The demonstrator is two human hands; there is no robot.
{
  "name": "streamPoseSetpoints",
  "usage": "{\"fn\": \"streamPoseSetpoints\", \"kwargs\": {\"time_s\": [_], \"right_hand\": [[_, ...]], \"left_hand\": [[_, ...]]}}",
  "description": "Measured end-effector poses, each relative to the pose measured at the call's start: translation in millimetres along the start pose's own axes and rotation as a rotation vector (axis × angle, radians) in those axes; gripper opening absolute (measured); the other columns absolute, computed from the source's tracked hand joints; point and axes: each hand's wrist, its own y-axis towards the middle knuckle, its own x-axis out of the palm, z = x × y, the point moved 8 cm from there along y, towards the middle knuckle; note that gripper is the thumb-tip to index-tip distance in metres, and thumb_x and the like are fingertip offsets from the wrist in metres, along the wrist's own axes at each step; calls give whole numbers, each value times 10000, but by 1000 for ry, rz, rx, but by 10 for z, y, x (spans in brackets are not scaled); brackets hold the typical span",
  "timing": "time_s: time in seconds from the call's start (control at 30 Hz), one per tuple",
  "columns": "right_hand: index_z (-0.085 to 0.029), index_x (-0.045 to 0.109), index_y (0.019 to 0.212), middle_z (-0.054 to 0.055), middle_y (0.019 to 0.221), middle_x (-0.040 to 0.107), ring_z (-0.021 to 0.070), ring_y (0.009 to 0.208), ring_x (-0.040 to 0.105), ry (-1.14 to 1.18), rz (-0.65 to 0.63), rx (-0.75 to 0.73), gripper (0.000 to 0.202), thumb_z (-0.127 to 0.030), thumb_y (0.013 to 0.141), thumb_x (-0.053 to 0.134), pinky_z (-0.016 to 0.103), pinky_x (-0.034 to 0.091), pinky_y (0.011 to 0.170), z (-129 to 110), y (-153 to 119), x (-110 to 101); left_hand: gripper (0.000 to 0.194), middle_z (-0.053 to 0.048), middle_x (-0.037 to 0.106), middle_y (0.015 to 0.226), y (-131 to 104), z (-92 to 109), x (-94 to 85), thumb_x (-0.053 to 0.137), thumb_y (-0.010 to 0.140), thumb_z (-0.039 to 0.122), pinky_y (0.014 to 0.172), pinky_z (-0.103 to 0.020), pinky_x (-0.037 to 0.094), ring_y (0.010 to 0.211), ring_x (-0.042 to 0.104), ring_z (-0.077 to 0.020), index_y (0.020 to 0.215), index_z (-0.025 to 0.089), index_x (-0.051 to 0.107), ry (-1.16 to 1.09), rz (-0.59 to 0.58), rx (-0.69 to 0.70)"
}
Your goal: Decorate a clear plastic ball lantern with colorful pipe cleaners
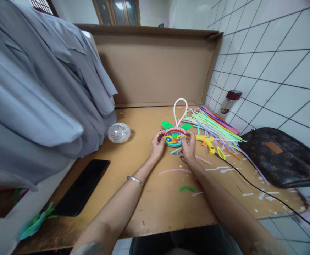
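Note:
Between my two hands is a small round craft ornament (175, 136) with green leaf shapes on top, a pink and red band and colourful pieces on its front. A white loop (180, 112) rises from its top. My left hand (158, 144) is closed on its left side, thumb and fingers at the rim. On the opposite side my right hand (189, 146) grips it, its thumb on the front. Scissors (176, 153), partly hidden, lie just below the ornament. A yellow glue gun (207, 142) rests right of my right hand.
Coloured pipe cleaners (213, 124) are heaped at the back right, near a bottle (229, 102) and a brown bag (285, 156). A clear ball (119, 133) and a black phone (82, 187) lie left. Grey cloth (43, 78) hangs at the left; cardboard (155, 67) stands behind.

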Motion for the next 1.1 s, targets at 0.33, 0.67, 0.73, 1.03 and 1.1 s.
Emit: {"fn": "streamPoseSetpoints", "kwargs": {"time_s": [0.33, 0.67, 0.73, 1.03, 1.1], "right_hand": [[-220, 550, 1096, 67, 1092, 611, 214, 996, 588, -14, -6, -16, 336, -388, 805, 576, 358, 497, 827, 65, 25, -9], [-223, 558, 1089, 64, 1067, 614, 207, 974, 594, -18, -11, -42, 320, -394, 819, 570, 362, 508, 828, 37, 21, 0], [-222, 559, 1072, 64, 1061, 611, 208, 973, 595, -16, -8, -39, 306, -392, 818, 571, 366, 511, 829, 29, 20, 1], [-227, 565, 1084, 67, 1082, 608, 208, 993, 587, -33, -2, -49, 303, -380, 822, 569, 369, 517, 845, 67, 20, 1], [-228, 565, 1081, 68, 1084, 608, 207, 993, 587, -36, -2, -49, 303, -378, 818, 572, 372, 517, 851, 77, 24, -2]], "left_hand": [[391, -98, 691, 1089, 3, 19, 14, 685, 781, 467, 938, -361, 506, 1022, 652, -219, 1031, 175, 615, 42, -7, -3], [379, -100, 694, 1080, 0, 40, 16, 684, 779, 463, 934, -375, 511, 1021, 655, -224, 1017, 175, 619, 52, -1, 0], [381, -99, 696, 1069, -2, 50, 13, 690, 773, 464, 933, -376, 509, 1011, 657, -222, 1009, 174, 619, 52, 5, 5], [371, -91, 700, 1047, -7, 91, 10, 708, 760, 465, 941, -384, 504, 1006, 655, -221, 984, 180, 627, 59, 7, 23], [371, -89, 700, 1045, -6, 91, 7, 707, 760, 468, 944, -386, 503, 1007, 654, -220, 981, 182, 625, 60, 9, 28]]}}
